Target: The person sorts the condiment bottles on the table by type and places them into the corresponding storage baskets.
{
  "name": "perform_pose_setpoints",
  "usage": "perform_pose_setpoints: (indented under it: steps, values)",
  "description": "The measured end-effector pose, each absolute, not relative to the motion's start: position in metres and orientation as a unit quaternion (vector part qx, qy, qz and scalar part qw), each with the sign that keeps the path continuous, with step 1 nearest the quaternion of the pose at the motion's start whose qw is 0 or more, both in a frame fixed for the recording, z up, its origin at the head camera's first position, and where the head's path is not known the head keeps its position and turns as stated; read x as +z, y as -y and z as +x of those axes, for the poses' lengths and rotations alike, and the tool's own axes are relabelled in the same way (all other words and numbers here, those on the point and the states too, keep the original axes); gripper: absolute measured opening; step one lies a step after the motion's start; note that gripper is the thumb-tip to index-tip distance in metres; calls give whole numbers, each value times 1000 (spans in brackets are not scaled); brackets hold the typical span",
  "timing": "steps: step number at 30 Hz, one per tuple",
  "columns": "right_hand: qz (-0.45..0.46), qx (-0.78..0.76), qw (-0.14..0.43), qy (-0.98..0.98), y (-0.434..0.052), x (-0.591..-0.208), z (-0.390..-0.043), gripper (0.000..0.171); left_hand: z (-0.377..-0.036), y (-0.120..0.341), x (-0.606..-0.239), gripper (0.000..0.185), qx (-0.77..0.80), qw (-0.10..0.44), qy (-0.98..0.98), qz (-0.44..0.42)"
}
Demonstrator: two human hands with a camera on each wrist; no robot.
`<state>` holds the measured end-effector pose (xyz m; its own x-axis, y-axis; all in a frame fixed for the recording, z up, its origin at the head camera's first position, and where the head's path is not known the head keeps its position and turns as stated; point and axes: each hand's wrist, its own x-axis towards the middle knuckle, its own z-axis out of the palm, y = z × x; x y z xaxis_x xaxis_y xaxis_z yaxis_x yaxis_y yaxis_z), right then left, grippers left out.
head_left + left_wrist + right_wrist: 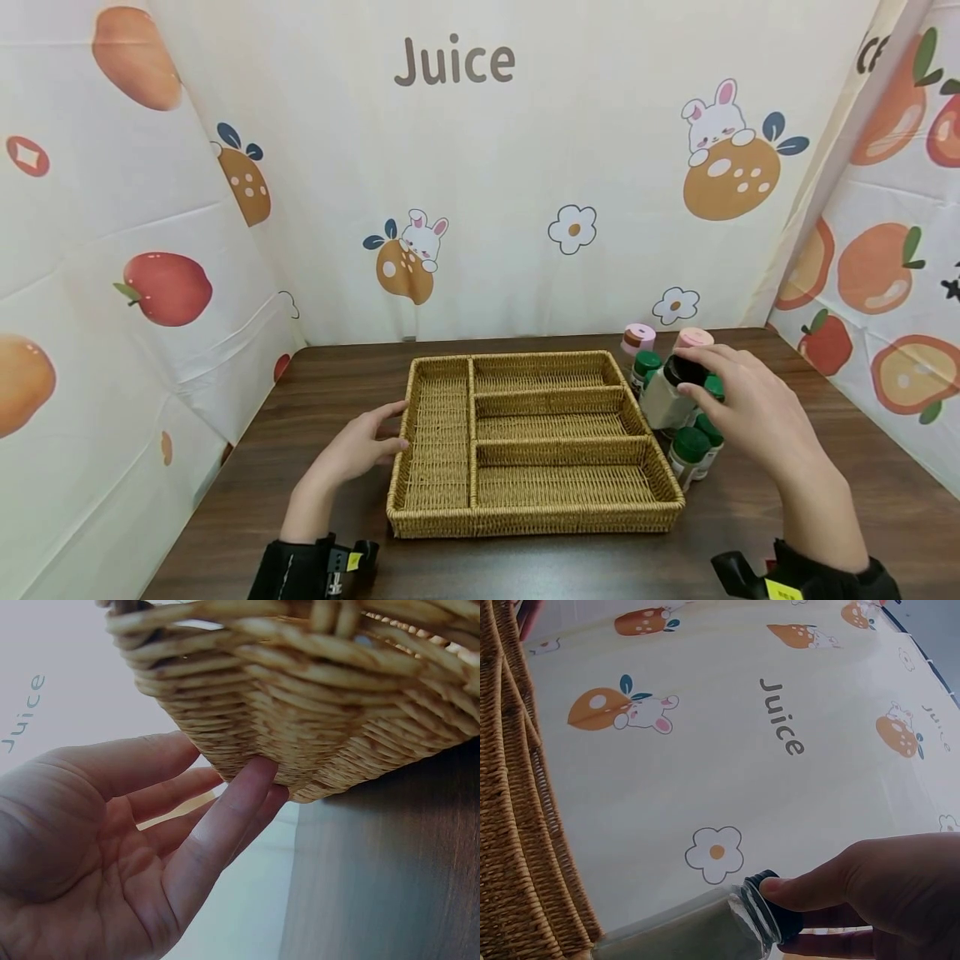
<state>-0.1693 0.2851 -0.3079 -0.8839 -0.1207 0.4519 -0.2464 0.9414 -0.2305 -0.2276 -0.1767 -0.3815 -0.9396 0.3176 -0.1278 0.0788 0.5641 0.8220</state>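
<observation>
Right now the right hand pinches the black cap of a clear glass jar of pale powder, tilted just off the right edge of the woven wicker four-compartment tray. Lifting it well likely means holding by the cap and clearing the rim before lowering. The left hand rests straight fingers against the tray's left wall. Green-capped jars and pink-lidded ones cluster behind, partly hidden; their contents are unclear.
</observation>
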Motion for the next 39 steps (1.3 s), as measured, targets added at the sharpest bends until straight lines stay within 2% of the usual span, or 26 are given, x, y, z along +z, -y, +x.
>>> perform_pose_setpoints:
  steps: [16, 39]
  values:
    - [114, 143, 211, 960, -272, -302, -162, 44, -228, 175, -380, 62, 443, 130, -880, 110]
    - [161, 146, 227, 949, -244, -299, -153, 44, -229, 176, -382, 62, 442, 127, -881, 111]
